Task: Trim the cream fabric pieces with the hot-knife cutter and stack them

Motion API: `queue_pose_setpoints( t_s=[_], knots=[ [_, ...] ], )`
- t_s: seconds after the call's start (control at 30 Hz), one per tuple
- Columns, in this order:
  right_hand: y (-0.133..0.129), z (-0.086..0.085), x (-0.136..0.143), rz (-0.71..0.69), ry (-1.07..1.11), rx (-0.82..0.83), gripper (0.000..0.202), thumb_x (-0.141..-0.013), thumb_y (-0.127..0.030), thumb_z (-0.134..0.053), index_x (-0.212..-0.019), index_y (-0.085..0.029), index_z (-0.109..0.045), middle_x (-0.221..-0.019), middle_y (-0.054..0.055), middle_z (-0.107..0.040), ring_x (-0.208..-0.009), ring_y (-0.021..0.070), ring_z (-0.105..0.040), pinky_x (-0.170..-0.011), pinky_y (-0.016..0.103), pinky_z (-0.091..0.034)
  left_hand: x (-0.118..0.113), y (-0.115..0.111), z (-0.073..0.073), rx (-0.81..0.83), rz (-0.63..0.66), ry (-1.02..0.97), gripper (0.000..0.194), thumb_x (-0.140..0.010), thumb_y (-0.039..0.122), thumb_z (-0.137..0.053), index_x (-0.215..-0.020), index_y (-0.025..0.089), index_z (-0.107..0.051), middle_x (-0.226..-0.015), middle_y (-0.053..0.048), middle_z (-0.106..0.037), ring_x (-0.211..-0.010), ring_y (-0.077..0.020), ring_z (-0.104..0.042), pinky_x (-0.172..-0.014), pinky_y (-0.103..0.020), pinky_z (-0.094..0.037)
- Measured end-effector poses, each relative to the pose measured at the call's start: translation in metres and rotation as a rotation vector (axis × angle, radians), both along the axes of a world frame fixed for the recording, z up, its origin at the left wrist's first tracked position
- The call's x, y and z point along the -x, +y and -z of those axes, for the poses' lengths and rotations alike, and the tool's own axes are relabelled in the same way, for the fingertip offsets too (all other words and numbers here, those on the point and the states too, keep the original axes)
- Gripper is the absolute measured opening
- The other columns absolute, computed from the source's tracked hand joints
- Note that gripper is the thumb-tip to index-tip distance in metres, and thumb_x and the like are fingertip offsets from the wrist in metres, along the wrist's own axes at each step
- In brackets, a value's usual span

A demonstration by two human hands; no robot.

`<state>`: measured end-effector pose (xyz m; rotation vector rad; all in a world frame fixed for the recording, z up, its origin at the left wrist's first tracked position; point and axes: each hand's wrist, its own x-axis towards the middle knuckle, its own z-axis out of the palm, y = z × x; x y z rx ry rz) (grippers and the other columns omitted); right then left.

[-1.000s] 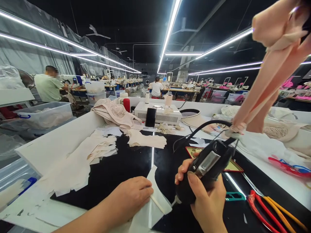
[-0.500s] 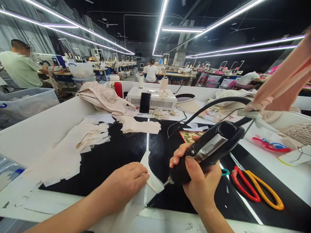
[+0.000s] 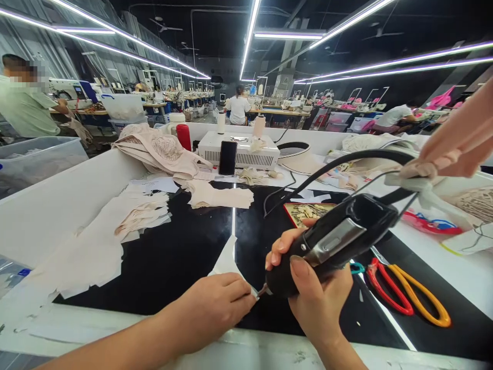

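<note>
My right hand (image 3: 311, 288) is wrapped round a black corded hand tool (image 3: 335, 241) with a silver plate on its side. Its small metal tip (image 3: 265, 292) meets the edge of a white fabric piece (image 3: 227, 259), close to my left fingertips. The tool's exact kind does not show. My left hand (image 3: 217, 306) is closed on the fabric, pressing it low over the black work surface (image 3: 181, 272). Part of the fabric is hidden under the fingers. Scissors with red and orange handles (image 3: 404, 293) lie to the right of my right hand.
Stacked pale fabric pieces (image 3: 96, 241) lie on the left, another bundle (image 3: 221, 195) ahead. A white box (image 3: 239, 151) with a phone (image 3: 228, 158) against it stands behind, beside a red thread cone (image 3: 184, 137). A small tray (image 3: 308, 211) and the tool's cable (image 3: 346, 158) are at right.
My left hand has shifted right and slightly down along the fabric, covering more of it. The tool's tip has come from just beside the fabric to its edge. The view has tilted slightly.
</note>
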<state>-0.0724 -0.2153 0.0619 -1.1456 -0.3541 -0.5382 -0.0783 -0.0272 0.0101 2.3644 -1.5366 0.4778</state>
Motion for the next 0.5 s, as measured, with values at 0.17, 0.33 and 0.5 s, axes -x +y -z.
queue_pose_setpoints(
  t_s=[0.17,0.33,0.5],
  knots=[
    [0.000,0.001,-0.001,-0.009,0.001,-0.030,0.041,-0.092,-0.034,-0.085,-0.125,-0.028,-0.061,-0.086,-0.003,-0.071,-0.062,0.0133,-0.068,-0.056,0.028,-0.060,0.001,0.001,-0.004,0.012,-0.037,-0.014,0.016,-0.111,0.012,-0.053,-0.119,0.011,-0.067,-0.103,-0.005,-0.071,-0.096,-0.0191,-0.070,-0.086,-0.030,-0.060],
    [0.006,-0.002,0.001,-0.019,-0.022,-0.051,0.041,-0.091,-0.025,-0.083,-0.124,-0.030,-0.058,-0.087,-0.005,-0.070,-0.062,0.0107,-0.065,-0.054,0.024,-0.059,0.003,0.000,0.002,0.014,-0.069,-0.154,0.022,-0.111,0.011,-0.049,-0.122,0.012,-0.068,-0.102,-0.005,-0.074,-0.095,-0.0200,-0.072,-0.087,-0.031,-0.060],
    [0.011,-0.009,-0.003,-0.048,0.041,-0.065,0.042,-0.080,-0.016,-0.080,-0.109,-0.028,-0.052,-0.081,-0.008,-0.066,-0.058,0.0074,-0.060,-0.055,0.021,-0.055,-0.003,0.012,0.041,0.003,-0.136,-0.172,0.031,-0.108,0.014,-0.054,-0.131,0.023,-0.072,-0.121,-0.004,-0.077,-0.113,-0.0213,-0.072,-0.106,-0.033,-0.056]
  ],
)
